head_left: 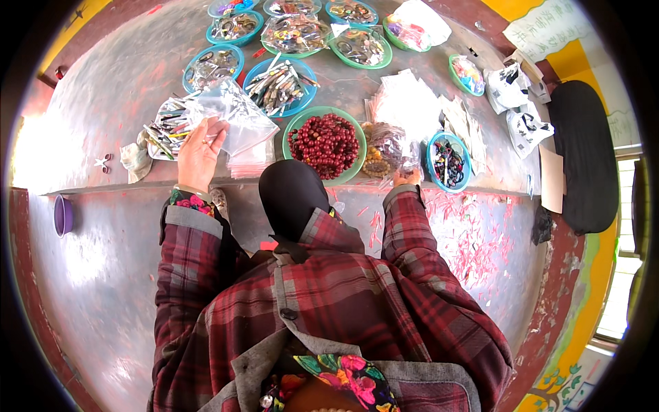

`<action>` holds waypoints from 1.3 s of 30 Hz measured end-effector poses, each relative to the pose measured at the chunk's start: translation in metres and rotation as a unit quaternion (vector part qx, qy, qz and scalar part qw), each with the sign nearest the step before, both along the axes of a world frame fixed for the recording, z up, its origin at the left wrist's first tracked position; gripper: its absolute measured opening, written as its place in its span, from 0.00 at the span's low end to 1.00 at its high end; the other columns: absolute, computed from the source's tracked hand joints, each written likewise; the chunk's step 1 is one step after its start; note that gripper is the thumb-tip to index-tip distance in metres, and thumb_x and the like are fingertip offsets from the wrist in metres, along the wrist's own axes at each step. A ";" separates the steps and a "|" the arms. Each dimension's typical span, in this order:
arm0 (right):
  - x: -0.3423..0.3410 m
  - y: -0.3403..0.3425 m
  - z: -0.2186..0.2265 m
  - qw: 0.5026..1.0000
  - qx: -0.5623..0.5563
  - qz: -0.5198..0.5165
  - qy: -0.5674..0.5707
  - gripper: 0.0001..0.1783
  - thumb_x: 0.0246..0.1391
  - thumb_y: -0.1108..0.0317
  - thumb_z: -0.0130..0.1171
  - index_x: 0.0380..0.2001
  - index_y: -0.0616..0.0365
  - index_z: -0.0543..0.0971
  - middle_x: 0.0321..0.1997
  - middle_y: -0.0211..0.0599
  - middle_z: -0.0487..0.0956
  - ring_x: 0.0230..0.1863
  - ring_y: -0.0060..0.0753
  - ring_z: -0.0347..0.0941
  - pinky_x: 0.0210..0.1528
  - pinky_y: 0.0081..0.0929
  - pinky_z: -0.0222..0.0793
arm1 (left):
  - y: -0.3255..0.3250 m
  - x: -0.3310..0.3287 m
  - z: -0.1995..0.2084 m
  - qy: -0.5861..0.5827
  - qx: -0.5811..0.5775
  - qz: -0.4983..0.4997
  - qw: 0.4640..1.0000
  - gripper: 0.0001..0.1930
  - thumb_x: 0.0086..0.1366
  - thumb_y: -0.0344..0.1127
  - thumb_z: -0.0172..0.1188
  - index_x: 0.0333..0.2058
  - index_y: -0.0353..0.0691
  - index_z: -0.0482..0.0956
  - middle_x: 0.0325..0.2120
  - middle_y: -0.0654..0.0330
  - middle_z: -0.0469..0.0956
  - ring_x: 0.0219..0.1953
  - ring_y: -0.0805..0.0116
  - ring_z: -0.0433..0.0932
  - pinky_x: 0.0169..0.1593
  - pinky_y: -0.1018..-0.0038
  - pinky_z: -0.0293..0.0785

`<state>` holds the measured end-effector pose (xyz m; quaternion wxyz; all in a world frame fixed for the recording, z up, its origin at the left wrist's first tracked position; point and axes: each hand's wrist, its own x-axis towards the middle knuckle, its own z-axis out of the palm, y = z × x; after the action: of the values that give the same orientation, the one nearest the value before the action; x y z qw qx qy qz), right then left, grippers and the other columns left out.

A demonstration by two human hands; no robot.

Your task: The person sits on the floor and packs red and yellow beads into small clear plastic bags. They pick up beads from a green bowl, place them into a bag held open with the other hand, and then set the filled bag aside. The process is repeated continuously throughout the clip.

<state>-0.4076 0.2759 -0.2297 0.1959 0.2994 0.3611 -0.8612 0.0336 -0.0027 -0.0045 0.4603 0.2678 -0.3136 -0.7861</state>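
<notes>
My left hand (198, 156) is raised at the left, its fingertips pinched on the edge of a clear plastic bag (239, 115). That bag hangs over a stack of flat clear bags (250, 161). Beside this hand lies a heap of pens (165, 130) on plastic wrapping. My right hand (407, 178) is at the near edge of the raised surface, with its fingers closed on the crinkled corner of a clear bag (410, 156); they are partly hidden. Packed bead bracelets (382, 147) lie just left of it. Between my hands stands a green bowl (290, 165) of dark red beads.
Right of my right hand is a blue basket (467, 180) of small dark items. A blue bowl (248, 72) of pens and several filled bowls stand farther back. Scissors (103, 163) lie far left, near a purple bowl (63, 215). White bags (527, 130) sit at the right.
</notes>
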 end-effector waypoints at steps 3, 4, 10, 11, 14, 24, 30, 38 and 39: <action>-0.010 0.008 -0.010 0.989 -0.009 -0.044 0.137 0.06 0.33 0.74 0.49 0.21 0.58 0.73 0.23 0.34 0.71 0.25 0.34 0.68 0.32 0.35 0.68 | 0.000 0.000 0.000 -0.001 -0.002 -0.001 1.000 0.12 0.62 0.33 0.52 0.41 0.31 0.73 0.39 0.56 0.76 0.42 0.59 0.76 0.46 0.69 0.71; -0.019 0.015 -0.016 0.988 -0.036 -0.076 0.132 0.07 0.32 0.75 0.48 0.21 0.59 0.73 0.24 0.35 0.72 0.27 0.35 0.68 0.32 0.37 0.67 | 0.000 -0.002 -0.001 0.002 -0.002 -0.006 1.000 0.12 0.62 0.33 0.52 0.41 0.32 0.73 0.39 0.56 0.76 0.42 0.59 0.76 0.46 0.69 0.71; 0.012 0.032 0.002 0.987 -0.105 0.046 0.114 0.12 0.28 0.75 0.52 0.24 0.60 0.74 0.29 0.40 0.75 0.34 0.45 0.71 0.39 0.50 0.64 | 0.000 0.008 -0.001 -0.018 0.003 0.002 1.000 0.12 0.62 0.34 0.52 0.41 0.33 0.73 0.39 0.56 0.76 0.42 0.60 0.76 0.46 0.69 0.71; 0.007 0.044 0.003 0.982 -0.114 0.038 0.145 0.13 0.32 0.74 0.52 0.29 0.61 0.75 0.35 0.42 0.76 0.40 0.47 0.71 0.45 0.53 0.62 | -0.001 0.001 -0.002 -0.013 0.008 -0.006 1.000 0.12 0.62 0.34 0.52 0.41 0.33 0.73 0.38 0.56 0.76 0.42 0.60 0.76 0.46 0.69 0.71; 0.027 0.041 0.043 0.987 -0.127 0.013 0.093 0.17 0.36 0.74 0.49 0.35 0.60 0.75 0.40 0.42 0.75 0.45 0.48 0.69 0.48 0.56 0.60 | 0.003 0.000 0.002 -0.026 0.012 -0.001 1.000 0.12 0.61 0.34 0.53 0.40 0.33 0.73 0.38 0.56 0.76 0.41 0.60 0.76 0.45 0.69 0.71; 0.045 0.017 0.107 0.948 -0.157 0.214 0.176 0.26 0.28 0.75 0.51 0.40 0.58 0.74 0.43 0.41 0.75 0.46 0.46 0.69 0.51 0.56 0.61 | 0.006 -0.007 -0.003 -0.009 0.013 -0.013 1.000 0.10 0.61 0.34 0.54 0.38 0.34 0.74 0.36 0.56 0.77 0.40 0.59 0.76 0.44 0.69 0.72; 0.097 -0.058 0.137 0.888 -0.206 0.382 0.155 0.31 0.29 0.74 0.49 0.46 0.65 0.70 0.46 0.44 0.74 0.47 0.46 0.70 0.54 0.45 0.63 | 0.005 -0.005 -0.004 -0.005 0.021 -0.012 1.000 0.09 0.61 0.33 0.53 0.38 0.35 0.74 0.36 0.56 0.77 0.41 0.58 0.76 0.46 0.69 0.72; 0.104 -0.105 0.108 0.823 -0.090 0.550 0.109 0.15 0.43 0.75 0.51 0.38 0.63 0.74 0.40 0.39 0.76 0.44 0.39 0.71 0.49 0.37 0.66 | 0.004 -0.004 -0.002 -0.007 0.029 -0.011 0.999 0.10 0.61 0.34 0.54 0.38 0.34 0.74 0.35 0.56 0.77 0.41 0.60 0.76 0.45 0.70 0.71; 0.099 -0.105 0.104 0.815 -0.066 0.565 0.110 0.12 0.46 0.74 0.52 0.37 0.63 0.74 0.40 0.39 0.76 0.44 0.38 0.71 0.48 0.36 0.67 | 0.005 -0.004 0.000 -0.008 0.030 -0.012 0.999 0.10 0.61 0.34 0.54 0.38 0.34 0.74 0.35 0.56 0.77 0.41 0.60 0.76 0.45 0.70 0.71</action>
<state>-0.3087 0.1711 -0.1253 0.6264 -0.0680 0.4284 -0.6476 0.0295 0.0025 -0.0043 0.4399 0.2837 -0.2965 -0.7988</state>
